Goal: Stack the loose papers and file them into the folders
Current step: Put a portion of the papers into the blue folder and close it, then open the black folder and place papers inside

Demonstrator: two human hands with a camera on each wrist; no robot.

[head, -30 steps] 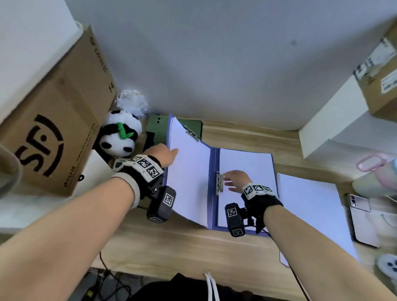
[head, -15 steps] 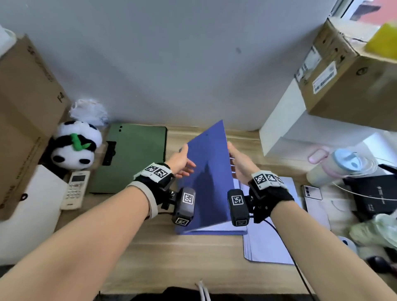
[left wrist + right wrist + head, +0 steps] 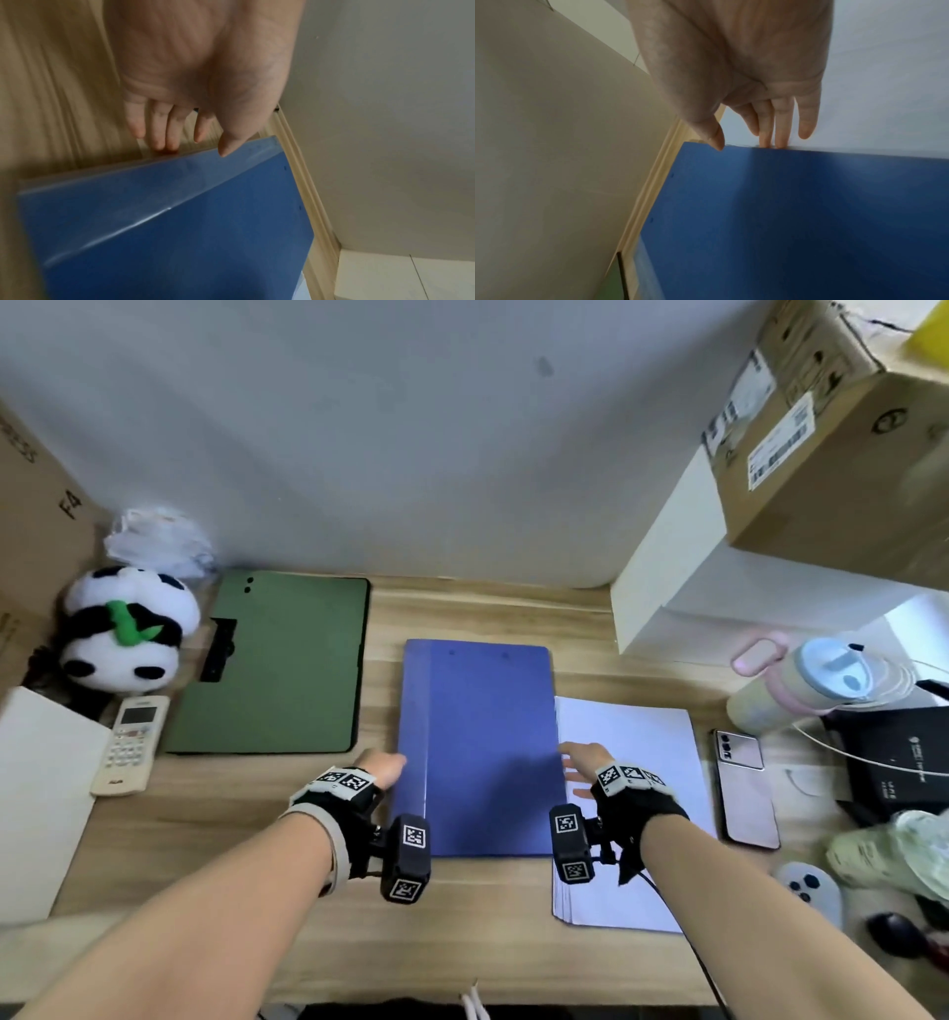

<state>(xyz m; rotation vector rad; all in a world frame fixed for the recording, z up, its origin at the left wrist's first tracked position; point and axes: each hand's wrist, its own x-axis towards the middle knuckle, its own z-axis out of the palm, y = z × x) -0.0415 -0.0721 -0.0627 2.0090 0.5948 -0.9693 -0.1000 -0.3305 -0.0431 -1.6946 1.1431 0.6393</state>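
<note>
Both hands lay flat-fingered against the long sides of the closed blue folder [image 3: 480,747], holding nothing. The left hand [image 3: 382,766] touched the spine side with straight fingertips [image 3: 164,142], thumb resting on the cover's edge. The right hand [image 3: 585,762] met the opening side, its fingertips [image 3: 773,140] at the cover's lip and its palm over the stack of loose papers [image 3: 629,819].

That stack sat just outside the right hand, touching the folder's side and partly tucked beneath it. Beyond the left hand, near but apart, the green folder [image 3: 274,665] lay shut on the desk [image 3: 462,942], with a remote [image 3: 131,744] and a panda toy [image 3: 128,629] farther out. Past the papers lay a phone [image 3: 744,788].

By the look of it, one folder was filled and squared shut. The next move would call for shifting it aside, gathering the remaining sheets, evening their edges and opening the green folder to take them.
</note>
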